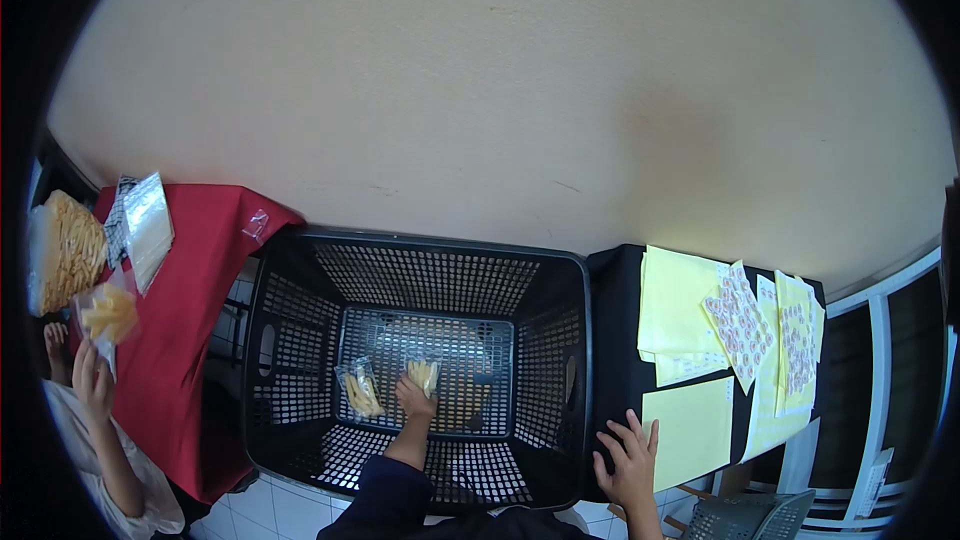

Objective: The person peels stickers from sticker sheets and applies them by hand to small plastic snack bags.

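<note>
My left hand (414, 399) reaches down into a large black plastic basket (420, 240). Its fingers are closed on the near end of a clear bag of pale yellow sticks (424, 374), low over the basket floor. A second bag of the same sticks (361, 390) lies to its left on the floor. Outside the basket, my right hand (629, 459) is open with fingers spread, holding nothing. It is over the edge of the black-covered table, its fingertips by a pale yellow sheet (690, 428).
On the right table lie more yellow sheets (680, 305) and sticker sheets with round labels (742, 325). At the left, a co-worker's hand (94, 380) holds a bag of yellow sticks (108, 315) over a red-covered table (190, 340). A big bag of sticks (70, 250) and plastic bags (147, 225) lie there.
</note>
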### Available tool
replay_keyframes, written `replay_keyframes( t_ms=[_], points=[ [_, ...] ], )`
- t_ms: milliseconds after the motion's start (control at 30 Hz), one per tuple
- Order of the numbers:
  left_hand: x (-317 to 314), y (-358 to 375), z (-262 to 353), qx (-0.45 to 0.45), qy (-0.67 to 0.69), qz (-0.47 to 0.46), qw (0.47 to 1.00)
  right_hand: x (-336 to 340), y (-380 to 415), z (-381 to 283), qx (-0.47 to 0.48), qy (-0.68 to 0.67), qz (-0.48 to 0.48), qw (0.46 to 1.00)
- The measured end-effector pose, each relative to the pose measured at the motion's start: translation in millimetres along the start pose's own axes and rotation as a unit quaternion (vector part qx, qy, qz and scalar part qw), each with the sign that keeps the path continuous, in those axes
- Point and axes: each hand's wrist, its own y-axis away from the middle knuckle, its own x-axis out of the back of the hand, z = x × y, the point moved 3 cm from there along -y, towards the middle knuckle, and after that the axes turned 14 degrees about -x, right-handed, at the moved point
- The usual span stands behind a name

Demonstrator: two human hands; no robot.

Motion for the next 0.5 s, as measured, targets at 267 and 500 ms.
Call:
replay_keyframes(
  t_ms=[267,500],
  points=[
    [42.7,18.6,70.5,-0.316,0.186,0.213,0.906,14.5,-11.2,-14.8,0.007,-0.050,0.016,0.999],
    [116.1,114.4,222.8,-0.418,0.232,0.318,0.819,46.1,-55.4,-20.2,0.041,-0.367,0.051,0.928]
  ],
)
